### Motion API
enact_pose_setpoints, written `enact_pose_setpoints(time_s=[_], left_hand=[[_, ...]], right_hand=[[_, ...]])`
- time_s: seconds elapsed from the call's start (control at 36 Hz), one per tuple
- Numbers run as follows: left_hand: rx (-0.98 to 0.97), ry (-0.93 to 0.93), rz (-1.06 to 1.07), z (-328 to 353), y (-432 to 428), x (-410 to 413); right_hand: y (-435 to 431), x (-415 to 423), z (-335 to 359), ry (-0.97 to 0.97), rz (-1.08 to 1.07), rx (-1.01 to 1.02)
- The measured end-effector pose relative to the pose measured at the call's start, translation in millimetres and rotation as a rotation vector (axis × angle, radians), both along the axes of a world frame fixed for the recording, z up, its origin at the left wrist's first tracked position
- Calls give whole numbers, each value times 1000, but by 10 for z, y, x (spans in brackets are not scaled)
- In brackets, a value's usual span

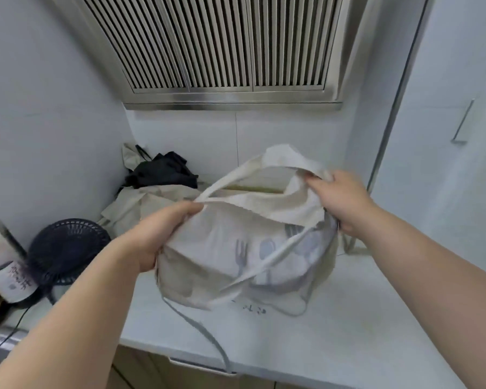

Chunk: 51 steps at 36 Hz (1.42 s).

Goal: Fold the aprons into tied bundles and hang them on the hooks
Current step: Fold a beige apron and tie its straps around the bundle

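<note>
The cream apron with the fork-and-spoon print is bunched into a loose bundle, held just above the white table between two hands. The left hand grips its left side, fingers curled over the top edge. The right hand pinches a gather of cloth and the end of the neck loop on the other side.

From here, the bundle looks far from secure. Nothing I can see is knotted, so any slack in either grip would likely let the folds sag open. One grey tie trails across the table and over its front edge. If the bundle is lifted or turned, that tie could snag there or drag. The small black fan and the bottle stand near the left elbow, and a wide swing might knock them. More aprons lie heaped in the corner behind. No hooks are in view.
</note>
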<state>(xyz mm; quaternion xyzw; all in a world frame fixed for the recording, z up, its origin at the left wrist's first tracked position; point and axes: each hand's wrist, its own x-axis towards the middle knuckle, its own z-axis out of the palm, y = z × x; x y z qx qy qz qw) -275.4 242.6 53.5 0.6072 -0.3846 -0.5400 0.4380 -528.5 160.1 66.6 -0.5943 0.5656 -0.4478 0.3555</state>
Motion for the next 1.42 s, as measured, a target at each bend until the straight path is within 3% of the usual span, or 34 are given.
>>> enact_pose_setpoints(time_s=[0.08, 0.19, 0.28, 0.42, 0.47, 0.56, 0.67, 0.69, 0.72, 0.78, 0.83, 0.89, 1.0, 1.14, 1.28, 1.42], left_hand=[[27, 99, -272, 85, 159, -71], [-195, 139, -181, 115, 218, -186], [-318, 45, -48, 117, 343, -295], [-261, -268, -101, -34, 715, -139], [-155, -132, -60, -67, 919, -18], [3, 237, -77, -157, 1249, 262], [-41, 914, -202, -344, 1768, 523], [-53, 999, -173, -413, 1848, 516], [-33, 981, -135, -475, 1913, 484], [65, 635, -133, -611, 2081, 355], [176, 247, -260, -783, 2281, 287], [228, 31, -377, -878, 2471, 248], [40, -295, -466, -899, 2631, 95], [-315, -659, -271, -903, 2763, -134], [-465, -665, -198, -917, 2764, -235], [-499, -429, 198, -748, 2746, -225]], right_hand=[[207, -143, 119, 30, 219, 155], [490, -265, 221, -215, 536, 309], [643, -222, 249, -352, 453, 264], [921, 22, 89, -189, 293, 106], [1085, 142, 1, -230, 211, 70], [1376, 312, -97, -343, 62, 104], [1861, 496, -238, -394, -46, 180], [1969, 523, -262, -422, -77, 199], [2055, 542, -275, -453, -118, 222], [2200, 566, -297, -484, -206, 271], [2334, 588, -320, -445, -212, 280], [2475, 599, -291, -404, -228, 248], [2727, 660, -174, -461, -186, 241], [3041, 613, -148, -494, -13, 220], [3285, 376, -116, -480, 54, 221], [3442, -66, -199, 23, 164, 172]])
